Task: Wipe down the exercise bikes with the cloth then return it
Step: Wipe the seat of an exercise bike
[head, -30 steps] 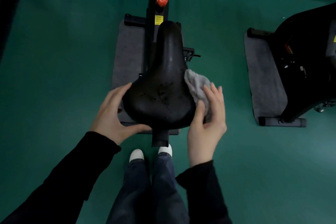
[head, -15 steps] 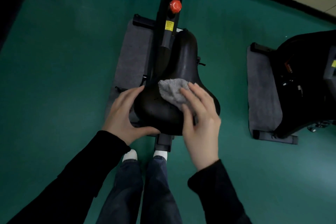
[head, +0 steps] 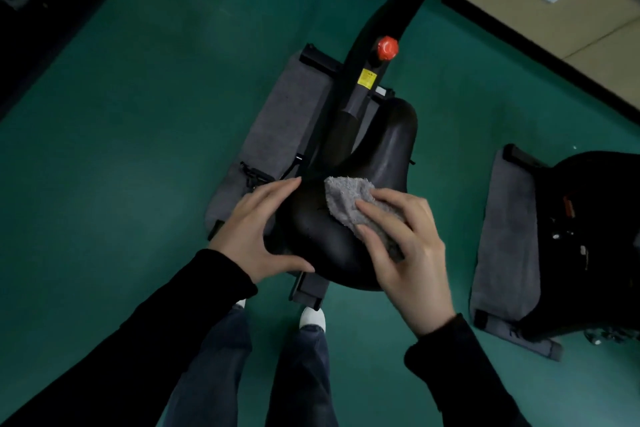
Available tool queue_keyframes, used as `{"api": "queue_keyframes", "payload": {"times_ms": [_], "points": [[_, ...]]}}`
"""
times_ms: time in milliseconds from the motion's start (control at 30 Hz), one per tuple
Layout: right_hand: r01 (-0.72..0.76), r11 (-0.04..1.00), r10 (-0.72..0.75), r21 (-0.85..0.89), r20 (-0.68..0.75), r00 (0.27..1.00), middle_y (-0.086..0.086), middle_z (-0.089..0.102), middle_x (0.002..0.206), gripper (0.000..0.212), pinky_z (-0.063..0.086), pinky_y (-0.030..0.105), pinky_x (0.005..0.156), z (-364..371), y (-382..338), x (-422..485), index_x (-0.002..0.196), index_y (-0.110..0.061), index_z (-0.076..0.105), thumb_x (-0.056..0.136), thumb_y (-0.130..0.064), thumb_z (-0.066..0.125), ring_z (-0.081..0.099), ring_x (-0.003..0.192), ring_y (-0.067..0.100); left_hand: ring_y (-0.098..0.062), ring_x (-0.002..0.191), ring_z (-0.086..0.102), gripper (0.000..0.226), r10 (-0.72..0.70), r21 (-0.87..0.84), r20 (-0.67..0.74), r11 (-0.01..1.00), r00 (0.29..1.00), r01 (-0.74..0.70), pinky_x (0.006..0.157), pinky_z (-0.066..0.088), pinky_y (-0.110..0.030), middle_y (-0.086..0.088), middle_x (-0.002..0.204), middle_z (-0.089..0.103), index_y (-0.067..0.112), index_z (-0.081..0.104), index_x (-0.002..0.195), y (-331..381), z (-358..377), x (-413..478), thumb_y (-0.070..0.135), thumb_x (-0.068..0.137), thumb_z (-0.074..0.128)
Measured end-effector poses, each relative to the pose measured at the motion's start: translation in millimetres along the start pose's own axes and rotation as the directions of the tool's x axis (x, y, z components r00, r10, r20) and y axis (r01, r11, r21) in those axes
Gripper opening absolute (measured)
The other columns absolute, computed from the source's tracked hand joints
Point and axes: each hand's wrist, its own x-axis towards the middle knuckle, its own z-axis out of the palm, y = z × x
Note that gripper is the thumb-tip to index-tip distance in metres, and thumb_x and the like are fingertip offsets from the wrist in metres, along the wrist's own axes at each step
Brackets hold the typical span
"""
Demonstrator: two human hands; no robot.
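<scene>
Black padded bike saddle (head: 388,149) points upper right. Right hand (head: 412,253) grips grey terry cloth (head: 346,199) on it; spread left hand (head: 256,229) touches its edge.

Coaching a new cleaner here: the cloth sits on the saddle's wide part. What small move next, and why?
Probably slide the right hand and cloth forward along the saddle toward its narrow nose: the cloth covers only the wide rear, and the left hand braces its left edge.
</scene>
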Motion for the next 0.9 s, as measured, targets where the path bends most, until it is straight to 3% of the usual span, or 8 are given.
{"api": "queue_keyframes", "payload": {"times_ms": [133,233,367,500,567,733,800,900], "points": [[0.004,0.999,-0.007,0.054,0.046,0.999,0.003,0.055,0.122,0.023,0.036,0.02,0.099,-6.8,11.8,-1.1,0.111,-0.01,0.069,0.09,-0.011,0.061,0.05,0.114,0.015,-0.014,0.134,0.029,0.114,-0.139,-0.017,-0.132,0.99,0.981,0.138,0.111,0.024,-0.032,0.011,0.139,0.031,0.034,0.022,0.141,0.3,9.8,-12.8,0.066,0.042,0.07],[0.042,0.993,-0.047,0.108,0.039,0.998,0.001,0.057,0.12,0.021,0.038,0.023,0.097,-14.0,18.5,-14.9,0.109,-0.008,0.069,0.09,-0.008,0.061,0.052,0.111,0.018,-0.008,0.133,0.021,0.122,-0.211,-0.027,-0.212,0.977,0.954,0.21,0.112,0.019,-0.029,0.012,0.141,0.025,0.026,0.022,0.144,4.7,29.7,-29.7,0.06,0.041,0.077],[0.193,0.962,-0.221,0.192,0.139,0.965,0.003,0.057,0.123,0.024,0.039,0.031,0.097,-22.6,27.7,-31.8,0.112,-0.013,0.068,0.089,-0.009,0.061,0.052,0.111,0.027,-0.002,0.129,0.015,0.122,-0.261,-0.119,-0.327,0.965,0.908,0.234,0.109,0.016,-0.025,0.016,0.136,0.019,0.039,0.005,0.136,20.0,65.0,-42.8,0.057,0.04,0.079],[0.381,0.9,-0.43,0.213,0.291,0.854,0.006,0.054,0.126,0.029,0.039,0.035,0.099,-16.4,23.2,-14.3,0.117,-0.013,0.069,0.089,-0.009,0.066,0.047,0.116,0.027,0.006,0.127,0.013,0.127,-0.322,-0.247,-0.468,0.942,0.823,0.229,0.109,0.015,-0.021,0.027,0.133,0.017,0.032,0.004,0.139,28.9,97.5,-42.8,0.043,0.044,0.087],[0.47,0.859,-0.512,0.205,0.358,0.781,0.008,0.053,0.126,0.031,0.039,0.036,0.099,-8.8,16.9,3.7,0.119,-0.011,0.067,0.088,-0.009,0.066,0.046,0.117,0.026,-0.004,0.132,0.02,0.124,-0.358,-0.279,-0.525,0.929,0.772,0.242,0.11,0.018,-0.022,0.018,0.136,0.026,0.021,0.016,0.145,28.5,109.9,-43.6,0.038,0.046,0.089],[0.475,0.848,-0.529,0.235,0.419,0.738,0.005,0.058,0.124,0.028,0.037,0.026,0.103,-1.1,7.3,44.3,0.115,-0.008,0.069,0.087,-0.005,0.068,0.048,0.116,0.021,-0.014,0.124,0.035,0.111,-0.386,-0.33,-0.616,0.918,0.687,0.22,0.105,0.022,-0.019,0.007,0.126,0.039,0.009,0.041,0.138,34.5,129.1,-47.4,0.064,0.046,0.071],[0.553,0.785,-0.612,0.279,0.481,0.628,0.003,0.058,0.125,0.025,0.041,0.038,0.1,-7.9,11.8,43.5,0.111,-0.009,0.07,0.087,-0.004,0.067,0.048,0.116,0.023,-0.017,0.119,0.04,0.102,-0.363,-0.322,-0.655,0.927,0.663,0.19,0.101,0.025,-0.017,0.007,0.12,0.044,0.007,0.05,0.13,35.4,136.6,-46.9,0.063,0.049,0.075],[0.652,0.685,-0.697,0.324,0.551,0.459,-0.001,0.059,0.127,0.022,0.043,0.048,0.089,-14.8,15.3,38.6,0.108,-0.011,0.071,0.087,-0.007,0.066,0.046,0.115,0.023,-0.019,0.116,0.045,0.08,-0.372,-0.369,-0.687,0.919,0.625,0.14,0.099,0.028,-0.014,0.02,0.113,0.046,0.023,0.056,0.118,35.6,147.5,-46.0,0.058,0.051,0.08]]}}
